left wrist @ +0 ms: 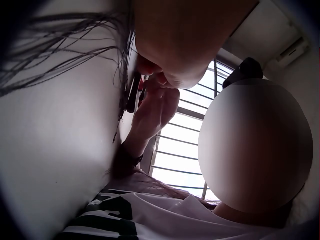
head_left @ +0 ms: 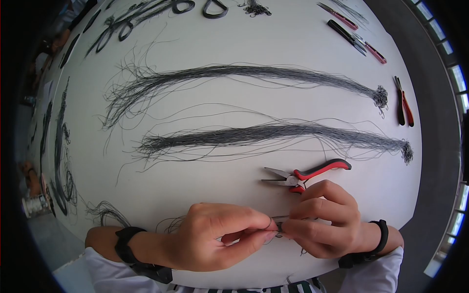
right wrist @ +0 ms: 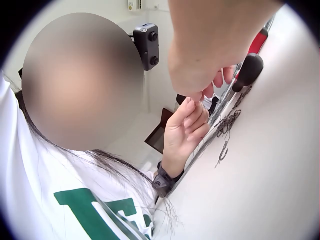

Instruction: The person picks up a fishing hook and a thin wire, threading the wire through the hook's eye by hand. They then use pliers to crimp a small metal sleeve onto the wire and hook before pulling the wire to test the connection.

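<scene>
Close together near the table's front edge, both hands work at one small spot in the head view. My left hand (head_left: 210, 237) pinches thin dark wire (head_left: 279, 227) between thumb and forefinger. The right hand (head_left: 326, 219) pinches the same wire from the other side, its fingers bent. Fingertips mostly hide the held part. Wire strands (head_left: 171, 223) run out behind the left hand, and a tangle of curled wire ends (right wrist: 229, 122) lies below the hands in the right wrist view. Just beyond the right hand lie red and black pliers (head_left: 322, 169), jaws spread.
Two long wire bundles (head_left: 234, 71) (head_left: 273, 132) with knotted right ends lie across the white table (head_left: 220, 180). Pliers with red and black handles (head_left: 403, 102) and several more tools (head_left: 346, 36) lie at the right. Coiled dark bundles (head_left: 127, 24) lie at the back.
</scene>
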`<move>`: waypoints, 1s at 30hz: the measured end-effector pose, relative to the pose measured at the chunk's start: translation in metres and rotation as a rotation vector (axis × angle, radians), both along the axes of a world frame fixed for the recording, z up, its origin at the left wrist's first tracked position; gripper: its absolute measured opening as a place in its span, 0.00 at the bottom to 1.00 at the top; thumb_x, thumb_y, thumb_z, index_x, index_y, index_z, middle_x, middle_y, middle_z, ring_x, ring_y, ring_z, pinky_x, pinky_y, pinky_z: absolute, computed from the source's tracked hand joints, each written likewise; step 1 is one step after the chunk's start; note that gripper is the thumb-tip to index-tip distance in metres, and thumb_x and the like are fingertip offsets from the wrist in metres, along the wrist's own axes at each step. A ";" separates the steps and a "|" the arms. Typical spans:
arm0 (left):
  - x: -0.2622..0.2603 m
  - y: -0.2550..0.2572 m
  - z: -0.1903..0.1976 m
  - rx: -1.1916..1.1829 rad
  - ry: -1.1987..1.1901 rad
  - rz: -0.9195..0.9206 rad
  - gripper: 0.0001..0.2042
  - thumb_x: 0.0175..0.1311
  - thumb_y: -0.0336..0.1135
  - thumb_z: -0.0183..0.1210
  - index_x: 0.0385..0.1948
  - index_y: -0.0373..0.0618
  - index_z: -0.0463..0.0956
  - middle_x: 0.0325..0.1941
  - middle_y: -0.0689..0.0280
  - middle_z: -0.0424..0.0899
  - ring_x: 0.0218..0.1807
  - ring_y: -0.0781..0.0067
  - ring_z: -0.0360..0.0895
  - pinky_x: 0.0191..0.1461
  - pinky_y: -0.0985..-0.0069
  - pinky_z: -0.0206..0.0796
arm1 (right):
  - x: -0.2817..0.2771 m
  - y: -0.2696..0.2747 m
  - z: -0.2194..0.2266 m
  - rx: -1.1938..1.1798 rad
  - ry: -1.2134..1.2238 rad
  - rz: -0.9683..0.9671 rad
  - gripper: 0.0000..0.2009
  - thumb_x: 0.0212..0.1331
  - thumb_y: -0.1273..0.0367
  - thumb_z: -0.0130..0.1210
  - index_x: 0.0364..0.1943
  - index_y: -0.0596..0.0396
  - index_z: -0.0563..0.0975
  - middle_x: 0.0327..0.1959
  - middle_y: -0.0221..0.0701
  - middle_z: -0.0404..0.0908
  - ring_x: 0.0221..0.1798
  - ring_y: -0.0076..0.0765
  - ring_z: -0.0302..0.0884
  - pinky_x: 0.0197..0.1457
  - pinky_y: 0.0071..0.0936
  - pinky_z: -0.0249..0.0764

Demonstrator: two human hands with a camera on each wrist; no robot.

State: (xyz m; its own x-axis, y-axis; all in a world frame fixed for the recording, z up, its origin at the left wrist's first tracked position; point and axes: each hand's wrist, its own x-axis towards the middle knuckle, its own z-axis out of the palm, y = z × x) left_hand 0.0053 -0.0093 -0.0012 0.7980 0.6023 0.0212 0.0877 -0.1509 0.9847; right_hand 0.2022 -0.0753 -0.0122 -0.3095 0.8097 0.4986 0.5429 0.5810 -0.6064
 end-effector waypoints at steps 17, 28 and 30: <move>0.000 0.000 0.000 0.005 0.061 -0.043 0.05 0.50 0.22 0.62 0.28 0.39 0.77 0.19 0.70 0.79 0.16 0.89 0.69 0.18 0.89 0.60 | 0.001 -0.003 0.002 -0.232 0.102 0.039 0.08 0.34 0.78 0.59 0.23 0.57 0.75 0.20 0.30 0.74 0.22 0.33 0.70 0.22 0.24 0.66; 0.000 -0.004 -0.005 0.015 -0.008 0.068 0.04 0.50 0.21 0.60 0.27 0.39 0.77 0.20 0.67 0.80 0.16 0.86 0.72 0.18 0.86 0.62 | 0.001 -0.011 0.008 -0.418 0.080 0.022 0.06 0.44 0.76 0.61 0.28 0.58 0.77 0.16 0.28 0.71 0.14 0.25 0.67 0.15 0.20 0.63; -0.001 -0.004 -0.008 0.154 -0.051 0.048 0.05 0.48 0.20 0.60 0.27 0.39 0.77 0.20 0.66 0.80 0.17 0.83 0.74 0.18 0.85 0.63 | 0.003 -0.009 0.016 -0.558 0.161 0.041 0.05 0.46 0.76 0.60 0.29 0.58 0.78 0.17 0.29 0.73 0.13 0.25 0.67 0.15 0.20 0.62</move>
State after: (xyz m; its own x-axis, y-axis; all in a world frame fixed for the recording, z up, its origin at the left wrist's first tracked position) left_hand 0.0043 -0.0134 -0.0090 0.7641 0.6258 0.1563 0.0485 -0.2973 0.9536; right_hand 0.2049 -0.0846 0.0036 -0.3020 0.9523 0.0431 0.4018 0.1681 -0.9002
